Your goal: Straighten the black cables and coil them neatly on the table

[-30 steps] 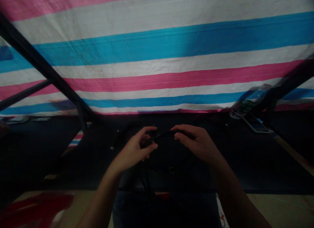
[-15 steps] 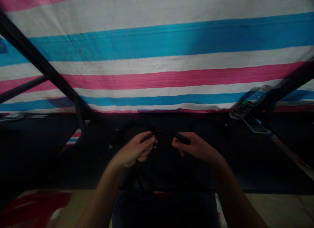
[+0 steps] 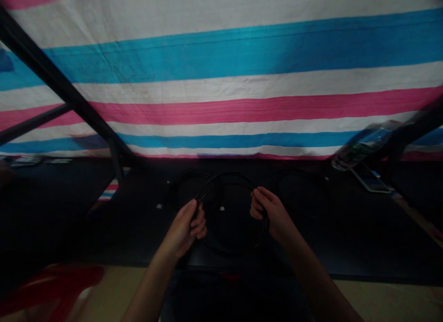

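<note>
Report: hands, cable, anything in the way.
Left hand, right hand gripping black cable, looped between them. Bottle, phone off right, clear of both hands.

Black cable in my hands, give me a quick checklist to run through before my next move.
1. Left hand closed on the black cable: ok.
2. Right hand closed on it too: ok.
3. Cable bowed in an arc between the hands: ok.
4. Held cable apart from the coil lying on the left: cannot tell, they overlap in this view.
5. Both cable ends in sight: cannot tell, too dark.
6. Bottle and phone away from the hands: ok, both off to the right.
</note>
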The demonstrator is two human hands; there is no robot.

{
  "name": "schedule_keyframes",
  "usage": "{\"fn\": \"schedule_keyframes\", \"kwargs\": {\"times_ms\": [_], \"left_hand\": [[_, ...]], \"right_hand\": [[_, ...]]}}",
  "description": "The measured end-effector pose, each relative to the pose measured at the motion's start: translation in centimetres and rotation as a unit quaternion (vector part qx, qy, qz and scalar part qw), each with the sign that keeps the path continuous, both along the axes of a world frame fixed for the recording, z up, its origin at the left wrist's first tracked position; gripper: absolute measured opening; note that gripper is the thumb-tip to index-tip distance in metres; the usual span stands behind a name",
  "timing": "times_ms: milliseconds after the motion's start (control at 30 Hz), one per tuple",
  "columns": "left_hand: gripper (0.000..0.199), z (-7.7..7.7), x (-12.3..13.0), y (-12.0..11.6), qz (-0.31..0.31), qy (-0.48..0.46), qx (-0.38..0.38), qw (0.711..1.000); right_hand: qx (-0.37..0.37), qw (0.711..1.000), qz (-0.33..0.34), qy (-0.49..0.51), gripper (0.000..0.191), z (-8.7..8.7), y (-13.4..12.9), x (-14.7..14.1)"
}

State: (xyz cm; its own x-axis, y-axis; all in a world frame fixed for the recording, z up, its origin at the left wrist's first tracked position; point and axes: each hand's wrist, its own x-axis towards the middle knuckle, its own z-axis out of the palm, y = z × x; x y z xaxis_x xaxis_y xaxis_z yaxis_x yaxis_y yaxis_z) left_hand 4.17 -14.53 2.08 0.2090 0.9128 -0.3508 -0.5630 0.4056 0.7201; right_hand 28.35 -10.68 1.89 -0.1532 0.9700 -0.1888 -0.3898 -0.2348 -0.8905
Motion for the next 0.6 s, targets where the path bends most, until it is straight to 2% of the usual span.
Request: {"fn": "schedule_keyframes", "kwargs": {"times_ms": [133,200,300,400,500,567,600], "left_hand": [[0.032,-0.3,-0.8,0.3,0.115,0.001,-0.008,0.993],[0.031,-0.5,-1.1,0.3,0.166,-0.005,-0.001,0.986],[0.028,-1.1,-0.7,-0.1,0.227,0.025,0.014,0.973],[0.044,-2.0,-0.1,-0.5,0.260,0.080,0.032,0.962],[0.048,-2.7,-0.8,-0.1,0.279,0.193,0.071,0.938],[0.047,-2.9,-2.2,0.7,0.276,0.325,0.099,0.899],[0.046,-3.0,-3.1,1.3,0.268,0.400,0.112,0.869]], "right_hand": [[0.038,0.990,-0.040,-0.132,0.043,-1.6,-0.4,-0.8],[0.053,0.983,-0.061,-0.166,0.049,-2.2,-0.6,-1.1],[0.053,0.981,-0.097,-0.160,0.049,-2.9,-0.9,-2.1],[0.042,0.980,-0.138,-0.136,0.051,-3.4,-1.2,-4.0],[0.045,0.981,-0.149,-0.119,0.057,-3.9,-0.8,-6.3],[0.073,0.975,-0.147,-0.148,0.056,-4.4,0.0,-7.7],[0.097,0.968,-0.145,-0.181,0.054,-4.6,0.6,-8.3]]}}
